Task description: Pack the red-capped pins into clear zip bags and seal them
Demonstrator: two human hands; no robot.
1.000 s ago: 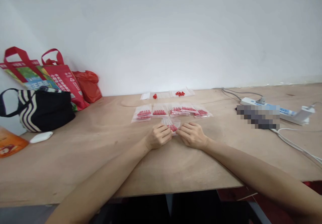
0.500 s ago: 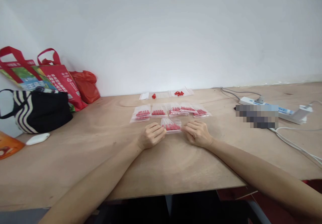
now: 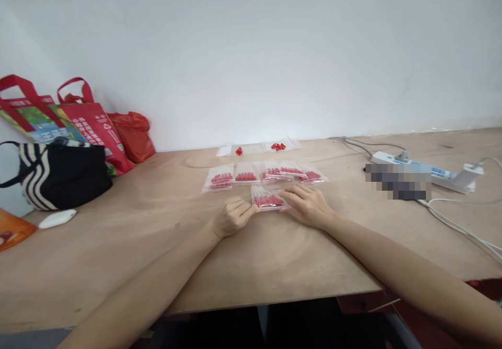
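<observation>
A small clear zip bag [image 3: 270,207] with several red pieces inside lies flat near the middle of the table, its lower edge towards me. My left hand [image 3: 235,216] is closed, thumb and forefinger pinching the bag's lower left corner. Over the bag's right side reaches my right hand [image 3: 308,205], fingers stretched out and touching the plastic, thumb apart near the lower right edge. Just behind, a row of similar filled bags [image 3: 246,174] lies side by side, some overlapping. Farther back are loose red pieces [image 3: 278,146] on flat clear bags [image 3: 254,148].
At the left stand a black striped bag [image 3: 70,174], red shopping bags [image 3: 96,127] and a white oval object [image 3: 57,218]. On the right are a power strip [image 3: 423,169], a blurred dark object [image 3: 398,182] and cables [image 3: 458,228]. A wall [image 3: 251,67] closes off the back.
My right hand has loosened from a closed pose, its fingers now extended over the bag's right part. The left hand stays at the left corner. The view has shifted slightly.
</observation>
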